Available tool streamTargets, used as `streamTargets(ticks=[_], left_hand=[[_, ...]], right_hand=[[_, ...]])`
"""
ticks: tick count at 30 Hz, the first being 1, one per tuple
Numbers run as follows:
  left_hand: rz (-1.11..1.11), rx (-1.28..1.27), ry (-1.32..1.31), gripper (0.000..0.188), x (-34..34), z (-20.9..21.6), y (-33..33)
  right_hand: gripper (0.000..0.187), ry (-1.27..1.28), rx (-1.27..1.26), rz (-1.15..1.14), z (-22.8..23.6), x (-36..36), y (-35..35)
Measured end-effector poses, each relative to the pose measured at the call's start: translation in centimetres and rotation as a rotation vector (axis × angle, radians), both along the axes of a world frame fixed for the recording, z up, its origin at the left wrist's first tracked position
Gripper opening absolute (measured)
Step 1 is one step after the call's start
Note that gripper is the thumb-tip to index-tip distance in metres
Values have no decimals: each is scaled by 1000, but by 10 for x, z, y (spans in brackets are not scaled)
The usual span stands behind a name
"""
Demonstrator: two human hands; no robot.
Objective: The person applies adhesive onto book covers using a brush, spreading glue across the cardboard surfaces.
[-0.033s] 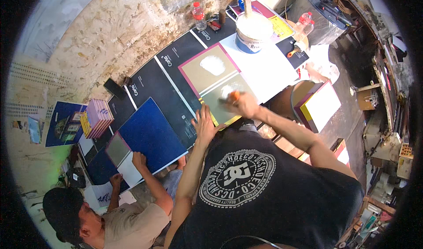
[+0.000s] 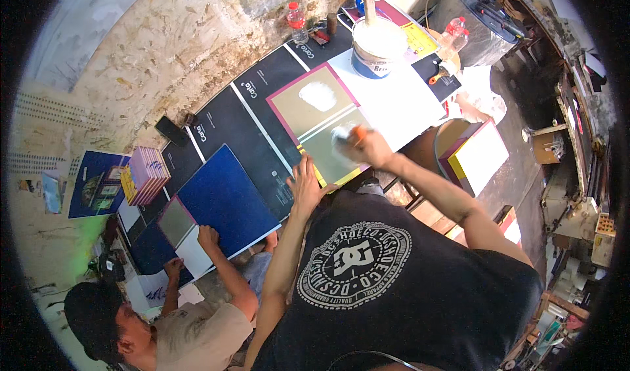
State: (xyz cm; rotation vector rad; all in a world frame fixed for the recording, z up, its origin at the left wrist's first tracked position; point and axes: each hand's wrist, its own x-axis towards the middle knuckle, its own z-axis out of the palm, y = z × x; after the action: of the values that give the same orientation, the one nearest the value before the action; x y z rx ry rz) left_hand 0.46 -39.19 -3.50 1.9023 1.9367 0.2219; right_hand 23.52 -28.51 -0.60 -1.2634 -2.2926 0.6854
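Before me lies an opened-out cover (image 2: 289, 103), with two grey-brown boards, pale strips between them and magenta and yellow edges. My right hand (image 2: 377, 150) is closed around a brush (image 2: 358, 134) with an orange handle. Its bristles, smeared by motion, are over the nearer board, where a whitish wet smear (image 2: 341, 135) shows. On the farther board sits a thick white patch (image 2: 317, 97) of paste. My left hand (image 2: 304, 186) rests with fingers spread on the cover's near left corner and yellow edge.
A white-and-blue bucket (image 2: 371, 66) with a stick stands beyond the cover, near another brush (image 2: 437, 78) and plastic bottles (image 2: 297, 26). Left are a large blue sheet (image 2: 226, 190), a phone (image 2: 172, 131) and stacked books (image 2: 146, 174). A co-worker (image 2: 190, 331) handles a small board at lower left.
My right hand and the brush have shifted slightly right and toward the far side over the nearer board. My left hand has stayed in place.
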Motion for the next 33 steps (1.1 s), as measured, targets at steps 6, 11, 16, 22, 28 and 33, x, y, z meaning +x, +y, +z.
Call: streamTargets(ticks=[6,11,16,22,28,33], left_hand=[[-67,-28,83,124,-7,1,0],[-65,-116,73,126,-4,10,5],[-57,-180,82,127,0,17,8],[-73,-181,53,122,0,18,8],[-68,-126,32,123,-4,13,9],[-71,-127,13,120,4,14,12]], right_hand=[[18,-51,250,-300,23,30,53],[28,238,43,-175,-5,-52,24],[23,-106,-65,-510,-17,41,94],[40,352,-220,-451,17,-9,19],[48,-76,-181,-542,-3,79,-2],[41,160,-70,-517,43,59,-3]])
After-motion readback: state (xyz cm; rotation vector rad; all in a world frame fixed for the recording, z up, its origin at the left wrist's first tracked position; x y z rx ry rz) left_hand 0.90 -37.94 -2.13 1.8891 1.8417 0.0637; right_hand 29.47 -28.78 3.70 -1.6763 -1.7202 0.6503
